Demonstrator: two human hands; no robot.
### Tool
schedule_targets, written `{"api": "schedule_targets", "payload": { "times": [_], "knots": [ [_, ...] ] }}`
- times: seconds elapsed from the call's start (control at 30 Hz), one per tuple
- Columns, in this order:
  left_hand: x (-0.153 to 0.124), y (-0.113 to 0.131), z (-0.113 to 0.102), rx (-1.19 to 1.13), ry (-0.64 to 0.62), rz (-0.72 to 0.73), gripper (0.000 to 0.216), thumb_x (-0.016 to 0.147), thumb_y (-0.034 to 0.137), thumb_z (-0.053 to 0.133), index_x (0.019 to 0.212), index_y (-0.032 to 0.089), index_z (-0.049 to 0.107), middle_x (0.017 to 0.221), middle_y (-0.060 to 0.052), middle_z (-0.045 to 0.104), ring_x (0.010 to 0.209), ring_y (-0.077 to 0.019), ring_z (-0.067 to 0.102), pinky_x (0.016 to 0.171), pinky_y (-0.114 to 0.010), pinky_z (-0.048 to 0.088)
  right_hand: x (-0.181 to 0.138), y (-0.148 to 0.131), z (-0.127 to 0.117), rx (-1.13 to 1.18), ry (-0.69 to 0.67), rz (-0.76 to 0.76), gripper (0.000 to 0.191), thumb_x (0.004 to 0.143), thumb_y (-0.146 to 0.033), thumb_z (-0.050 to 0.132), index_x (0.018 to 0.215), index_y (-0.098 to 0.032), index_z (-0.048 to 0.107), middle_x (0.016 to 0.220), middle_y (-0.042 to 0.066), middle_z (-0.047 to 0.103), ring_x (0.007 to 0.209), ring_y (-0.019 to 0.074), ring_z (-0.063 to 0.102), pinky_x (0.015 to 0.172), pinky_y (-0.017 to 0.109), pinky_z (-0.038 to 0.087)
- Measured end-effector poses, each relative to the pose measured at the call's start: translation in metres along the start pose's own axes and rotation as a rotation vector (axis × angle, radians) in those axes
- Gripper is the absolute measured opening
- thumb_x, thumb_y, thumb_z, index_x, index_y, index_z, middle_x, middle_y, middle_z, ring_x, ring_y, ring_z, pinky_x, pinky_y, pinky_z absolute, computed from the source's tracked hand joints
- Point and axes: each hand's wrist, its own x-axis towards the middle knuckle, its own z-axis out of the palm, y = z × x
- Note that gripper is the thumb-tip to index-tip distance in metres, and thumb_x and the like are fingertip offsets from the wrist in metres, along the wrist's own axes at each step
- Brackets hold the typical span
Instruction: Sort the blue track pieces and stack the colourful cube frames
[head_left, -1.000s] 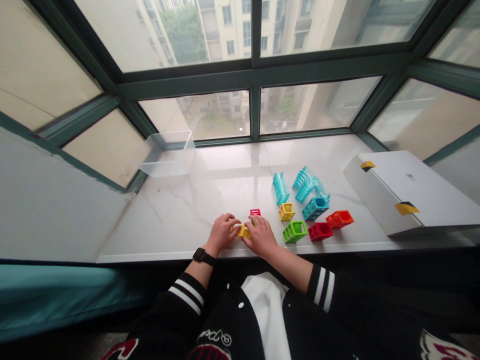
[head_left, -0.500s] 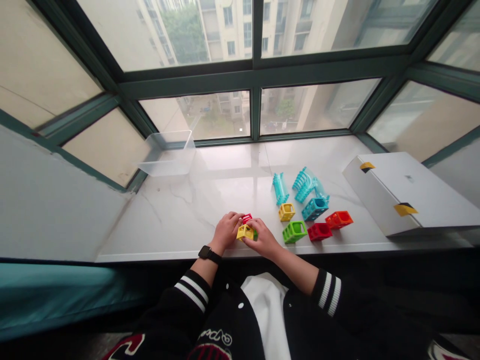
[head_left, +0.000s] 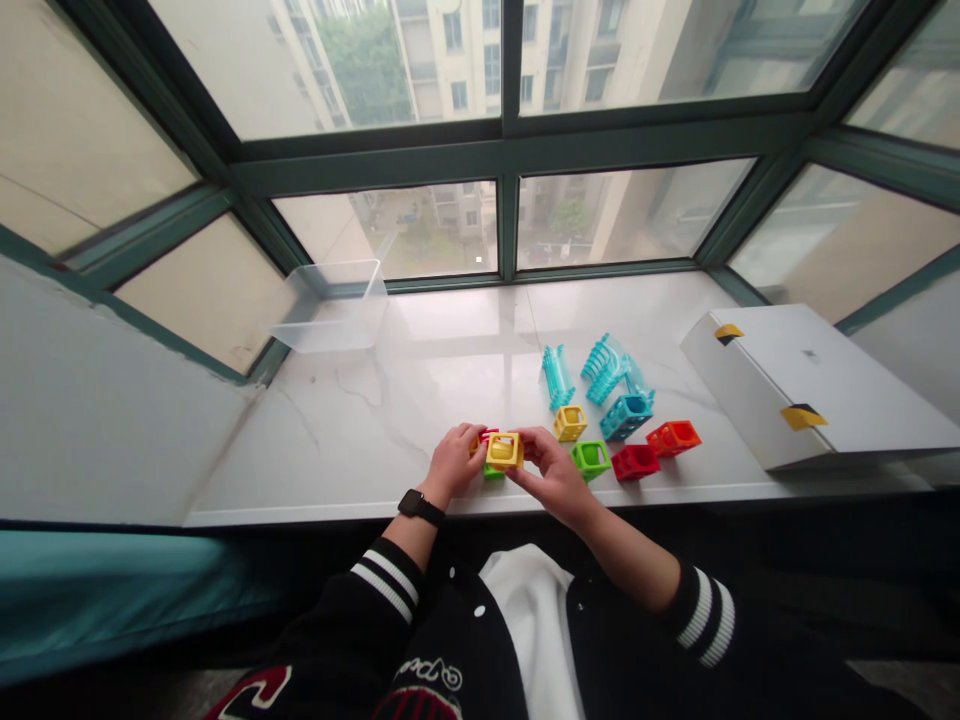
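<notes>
My right hand (head_left: 561,476) grips a yellow hollow cube block (head_left: 505,464) by its right side, between thumb and fingers, with an open face turned up. My left hand (head_left: 452,464) is closed at the left of the cluster, its fingertips on a red block (head_left: 489,435) partly hidden behind the yellow one. Under the yellow block a green block (head_left: 493,472) shows. Whether these pieces are joined I cannot tell. Just right of my right hand stand another green block (head_left: 592,459) and a second yellow block (head_left: 570,422).
Farther right are a dark red block (head_left: 635,462), an orange-red block (head_left: 673,438) and a blue block (head_left: 626,416). Clear turquoise track pieces (head_left: 557,376) lie behind. A transparent bin (head_left: 330,336) stands back left, a white box (head_left: 840,390) at right, on the marble sill (head_left: 360,420).
My right hand has shifted right and turned the yellow block, so its open face points up. My left hand has stayed nearly in place. The view has moved slightly.
</notes>
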Motion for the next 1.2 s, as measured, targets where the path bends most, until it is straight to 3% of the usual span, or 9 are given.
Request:
{"api": "schedule_targets", "payload": {
  "times": [0.23,0.37,0.5,0.6,0.73,0.87,1.03,1.2],
  "knots": [
    [-0.001,0.000,0.006,0.047,0.061,0.017,0.032,0.099,0.026,0.056,0.129,0.025,0.067,0.120,-0.008,0.071,0.113,-0.0261,0.066,0.100,-0.041,0.054,-0.011,-0.022,-0.019,0.240,0.019,0.068,0.052,0.091,-0.037,0.081,0.137,-0.031,0.056,0.129,0.008,0.069,0.121,0.0246,0.068,0.111,0.048,0.055],
    [-0.001,0.004,0.002,0.124,0.151,0.074,0.028,0.102,0.029,0.054,0.125,0.023,0.069,0.120,-0.010,0.072,0.113,-0.0278,0.065,0.102,-0.045,0.052,-0.017,-0.026,-0.025,0.289,0.030,0.128,0.051,0.089,-0.039,0.082,0.135,-0.030,0.060,0.127,0.008,0.071,0.119,0.0257,0.070,0.108,0.049,0.057],
    [-0.001,0.024,-0.014,0.120,0.267,0.122,0.029,0.105,0.032,0.052,0.126,0.023,0.069,0.121,-0.011,0.072,0.113,-0.0298,0.065,0.106,-0.051,0.047,-0.021,-0.033,-0.029,0.305,0.041,0.171,0.052,0.088,-0.041,0.084,0.134,-0.030,0.062,0.125,0.008,0.072,0.117,0.0269,0.070,0.106,0.049,0.058],
    [-0.003,0.051,-0.029,-0.079,0.292,0.173,0.029,0.107,0.033,0.048,0.127,0.024,0.067,0.121,-0.010,0.071,0.114,-0.0276,0.065,0.104,-0.048,0.050,-0.021,-0.039,-0.034,0.310,0.085,0.174,0.050,0.089,-0.045,0.082,0.133,-0.031,0.063,0.128,0.008,0.071,0.121,0.0274,0.069,0.108,0.048,0.056],
    [-0.011,0.093,-0.042,-0.470,0.185,0.243,0.036,0.108,0.039,0.047,0.140,0.026,0.058,0.123,-0.010,0.070,0.107,-0.0223,0.068,0.096,-0.041,0.057,-0.019,-0.041,-0.042,0.248,0.125,0.158,0.055,0.091,-0.048,0.079,0.139,-0.033,0.059,0.124,0.007,0.071,0.115,0.0265,0.070,0.103,0.045,0.059],
    [-0.019,0.122,-0.041,-0.614,0.161,0.274,0.048,0.101,0.044,0.063,0.144,0.027,0.052,0.135,-0.012,0.064,0.109,-0.0228,0.069,0.098,-0.042,0.058,-0.020,-0.042,-0.051,0.075,0.157,0.121,0.054,0.090,-0.049,0.080,0.137,-0.032,0.060,0.122,0.007,0.072,0.113,0.0277,0.071,0.103,0.046,0.059],
    [-0.020,0.135,-0.033,-0.626,0.074,0.169,0.025,0.107,0.040,0.052,0.121,0.023,0.065,0.115,-0.009,0.072,0.102,-0.0223,0.069,0.093,-0.038,0.057,-0.028,-0.053,-0.064,-0.190,0.087,0.041,0.058,0.089,-0.044,0.082,0.141,-0.031,0.060,0.135,0.011,0.067,0.115,0.0303,0.071,0.101,0.048,0.061],
    [-0.018,0.135,-0.031,-0.660,-0.039,0.122,0.029,0.108,0.043,0.049,0.101,0.021,0.067,0.097,-0.006,0.073,0.088,-0.0201,0.067,0.081,-0.032,0.054,-0.037,-0.057,-0.083,-0.308,0.063,0.008,0.048,0.095,-0.043,0.074,0.140,-0.030,0.063,0.127,0.010,0.069,0.103,0.0272,0.073,0.095,0.046,0.064]
  ]
}}
